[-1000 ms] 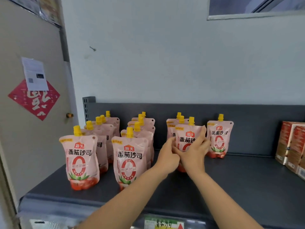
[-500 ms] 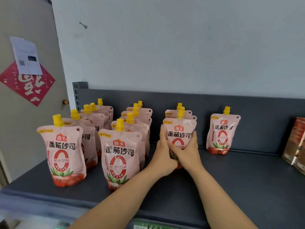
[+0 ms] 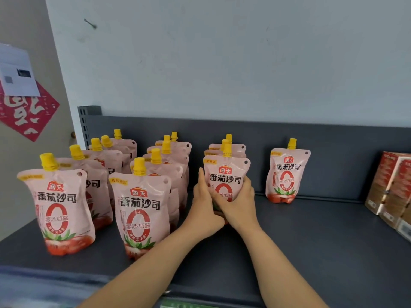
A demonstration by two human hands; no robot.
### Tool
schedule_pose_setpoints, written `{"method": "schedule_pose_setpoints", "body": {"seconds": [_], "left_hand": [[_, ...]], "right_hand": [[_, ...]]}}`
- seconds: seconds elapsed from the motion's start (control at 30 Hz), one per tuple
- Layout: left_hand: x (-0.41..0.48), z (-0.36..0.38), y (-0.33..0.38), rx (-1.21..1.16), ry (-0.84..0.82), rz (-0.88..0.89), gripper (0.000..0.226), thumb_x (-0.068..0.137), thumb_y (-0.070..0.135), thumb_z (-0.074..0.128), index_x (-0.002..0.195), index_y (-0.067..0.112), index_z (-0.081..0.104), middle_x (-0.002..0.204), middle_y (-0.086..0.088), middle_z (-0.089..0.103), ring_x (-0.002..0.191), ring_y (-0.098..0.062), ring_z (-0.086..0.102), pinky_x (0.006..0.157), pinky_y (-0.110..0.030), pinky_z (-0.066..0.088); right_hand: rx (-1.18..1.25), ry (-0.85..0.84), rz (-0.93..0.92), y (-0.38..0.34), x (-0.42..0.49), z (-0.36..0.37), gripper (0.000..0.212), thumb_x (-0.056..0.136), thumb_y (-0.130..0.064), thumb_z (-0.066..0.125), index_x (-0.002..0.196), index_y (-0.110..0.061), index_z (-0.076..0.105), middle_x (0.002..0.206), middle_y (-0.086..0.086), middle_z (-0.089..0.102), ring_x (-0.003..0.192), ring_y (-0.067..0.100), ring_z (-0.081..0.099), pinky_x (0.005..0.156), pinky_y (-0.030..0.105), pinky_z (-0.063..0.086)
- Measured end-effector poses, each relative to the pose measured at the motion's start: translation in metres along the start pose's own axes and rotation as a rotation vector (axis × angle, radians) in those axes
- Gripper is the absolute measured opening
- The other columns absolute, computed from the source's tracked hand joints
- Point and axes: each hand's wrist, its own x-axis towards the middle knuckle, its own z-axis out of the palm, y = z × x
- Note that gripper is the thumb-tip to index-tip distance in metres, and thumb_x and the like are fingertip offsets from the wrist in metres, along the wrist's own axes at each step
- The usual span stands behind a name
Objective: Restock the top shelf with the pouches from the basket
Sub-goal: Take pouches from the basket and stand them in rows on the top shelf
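wall: pale and plain, filling the upper half of the view behind the shelf.
shelf: dark grey top board with a low grey back panel; everything below stands on it.
door: beige, at the far left beside the shelf.
left row: pink pouches with yellow caps, upright, one behind another from the front edge towards the back panel.
middle row: the same pouches, upright, just beside the left row.
third row: a shorter file of pouches near the back panel, to the right of the middle row.
boxes: red and white cartons, upright at the far right edge.
red paper: a diamond-shaped sheet stuck on the door.
white sheet: overlaps the top corner of the red paper.
left hand: fingers lie up the left edge of the held pouch, gripping it.
right hand: fingers wrapped round the right edge and thumb across the front, touching the left hand.
held pouch: upright at the front of the third row, clasped low down between both hands; its base is hidden by them.
lone pouch: upright by the back panel, well apart from the held pouch and the boxes.
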Motion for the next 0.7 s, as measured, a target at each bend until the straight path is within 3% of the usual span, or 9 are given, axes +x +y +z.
{"method": "schedule_pose_setpoints", "body": {"seconds": [0.07,0.17,0.27,0.37,0.53,0.6,0.7], "left_hand": [[0.004,0.0,-0.002,-0.023,0.01,-0.061,0.132,0.063,0.01,0.082,0.15,0.029,-0.016,0.155,0.003,0.011,0.142,-0.015,0.02,0.114,-0.035,0.029],[0.009,0.002,-0.009,-0.133,-0.028,-0.109,0.131,0.05,0.013,0.083,0.149,0.039,0.002,0.151,0.004,0.03,0.137,-0.018,0.035,0.103,-0.043,0.045],[0.012,0.006,-0.016,-0.219,-0.047,-0.099,0.124,0.048,0.004,0.079,0.148,0.036,0.013,0.138,0.007,0.046,0.125,-0.013,0.048,0.089,-0.036,0.056],[0.012,0.008,-0.018,-0.282,-0.015,-0.101,0.116,0.045,0.007,0.077,0.143,0.034,0.023,0.133,0.008,0.049,0.123,-0.012,0.05,0.09,-0.035,0.055],[0.012,0.009,-0.018,-0.253,-0.049,-0.163,0.124,0.048,0.005,0.077,0.146,0.041,0.009,0.143,0.007,0.038,0.131,-0.015,0.04,0.099,-0.039,0.049],[0.01,0.008,-0.015,-0.234,-0.037,-0.172,0.131,0.052,0.006,0.079,0.147,0.041,-0.004,0.148,0.005,0.029,0.136,-0.016,0.033,0.104,-0.041,0.045],[0.001,0.006,-0.004,-0.176,0.022,-0.062,0.137,0.061,0.012,0.081,0.143,0.038,-0.026,0.158,0.009,-0.007,0.147,-0.015,0.002,0.119,-0.04,0.017]], "right_hand": [[0.016,0.009,-0.002,0.0,-0.001,0.0,0.098,0.067,-0.045,0.084,0.145,-0.024,0.028,0.133,0.0,0.04,0.113,0.008,0.041,0.09,0.025,0.041],[0.029,0.007,0.008,0.002,0.0,0.002,0.1,0.061,-0.05,0.085,0.142,-0.026,0.031,0.129,-0.003,0.047,0.115,0.011,0.049,0.093,0.03,0.048],[0.047,0.004,0.024,0.005,0.001,0.004,0.109,0.05,-0.066,0.078,0.14,-0.029,0.031,0.129,-0.003,0.052,0.116,0.014,0.055,0.095,0.039,0.052],[0.021,-0.042,0.013,0.002,0.001,0.003,0.112,0.05,-0.069,0.072,0.144,-0.03,0.025,0.135,-0.003,0.046,0.122,0.015,0.05,0.102,0.041,0.047],[-0.023,-0.066,0.041,0.002,0.002,0.003,0.106,0.063,-0.054,0.081,0.147,-0.028,0.022,0.139,-0.001,0.042,0.123,0.015,0.048,0.099,0.034,0.046],[-0.041,-0.059,0.05,-0.003,-0.001,0.002,0.112,0.056,-0.064,0.078,0.147,-0.029,0.023,0.139,-0.002,0.043,0.123,0.014,0.05,0.097,0.031,0.048],[-0.12,-0.012,0.061,-0.014,-0.009,-0.004,0.122,0.055,-0.072,0.074,0.152,-0.03,0.014,0.15,0.0,0.033,0.137,0.02,0.037,0.11,0.042,0.038]]}}
